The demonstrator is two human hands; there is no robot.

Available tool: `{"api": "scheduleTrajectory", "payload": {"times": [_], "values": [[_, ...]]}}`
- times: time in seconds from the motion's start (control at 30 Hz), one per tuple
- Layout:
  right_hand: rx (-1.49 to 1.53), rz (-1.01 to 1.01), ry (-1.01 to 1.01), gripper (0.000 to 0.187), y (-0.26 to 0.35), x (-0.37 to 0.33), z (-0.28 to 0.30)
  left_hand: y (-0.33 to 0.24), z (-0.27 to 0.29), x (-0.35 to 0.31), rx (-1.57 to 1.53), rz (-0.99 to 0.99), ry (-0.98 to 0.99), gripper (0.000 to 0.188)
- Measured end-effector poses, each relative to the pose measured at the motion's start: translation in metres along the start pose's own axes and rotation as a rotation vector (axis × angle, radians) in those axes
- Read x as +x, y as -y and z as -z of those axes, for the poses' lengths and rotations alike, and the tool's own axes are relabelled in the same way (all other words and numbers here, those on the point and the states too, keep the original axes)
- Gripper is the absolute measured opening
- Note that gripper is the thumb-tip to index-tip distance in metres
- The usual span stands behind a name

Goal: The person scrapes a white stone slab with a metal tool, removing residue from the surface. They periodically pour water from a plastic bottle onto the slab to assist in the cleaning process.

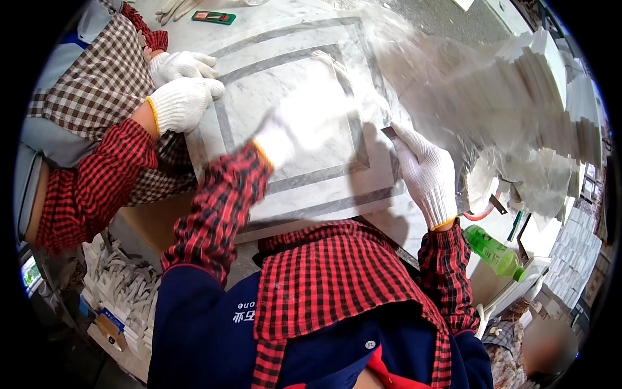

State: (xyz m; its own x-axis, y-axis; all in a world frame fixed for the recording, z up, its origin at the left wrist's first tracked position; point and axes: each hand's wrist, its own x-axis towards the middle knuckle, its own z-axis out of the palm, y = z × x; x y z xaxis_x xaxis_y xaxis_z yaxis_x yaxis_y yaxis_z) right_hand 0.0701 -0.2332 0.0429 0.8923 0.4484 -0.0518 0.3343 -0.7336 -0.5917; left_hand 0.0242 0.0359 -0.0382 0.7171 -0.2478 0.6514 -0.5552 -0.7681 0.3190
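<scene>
A white marble panel with two grey inlaid bands lies before me. My left hand, in a white knitted glove, is over its middle, so smeared by motion and glare that its fingers cannot be made out. My right hand, gloved the same way, is closed by the panel's right edge. A small dark flat metal blade sticks out from its thumb and fingertips. White thin strips lie near the inner band's far right corner.
A co-worker's gloved hands touch the panel's left edge. Clear plastic sheeting and stacked white slabs stand to the right. A green bottle lies near my right forearm. A green box cutter blade case lies at the back.
</scene>
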Motion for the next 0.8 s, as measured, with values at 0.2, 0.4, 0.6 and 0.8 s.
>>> {"api": "scheduleTrajectory", "payload": {"times": [0.2,0.4,0.6,0.8], "values": [[-0.003,0.029,0.037,0.033,0.021,0.006,-0.007,0.044,0.014,0.028,0.314,0.211,0.058,0.045],[0.013,0.04,0.049,0.032,0.022,0.029,-0.026,-0.043,0.011,0.003,0.07,0.188,0.035,0.038],[0.14,0.033,0.208,0.031,0.024,0.04,-0.012,-0.072,0.049,-0.031,-0.12,0.462,-0.048,0.021],[0.171,0.014,0.131,0.031,0.023,0.047,-0.008,-0.063,0.068,-0.063,-0.005,0.822,-0.324,0.017]]}}
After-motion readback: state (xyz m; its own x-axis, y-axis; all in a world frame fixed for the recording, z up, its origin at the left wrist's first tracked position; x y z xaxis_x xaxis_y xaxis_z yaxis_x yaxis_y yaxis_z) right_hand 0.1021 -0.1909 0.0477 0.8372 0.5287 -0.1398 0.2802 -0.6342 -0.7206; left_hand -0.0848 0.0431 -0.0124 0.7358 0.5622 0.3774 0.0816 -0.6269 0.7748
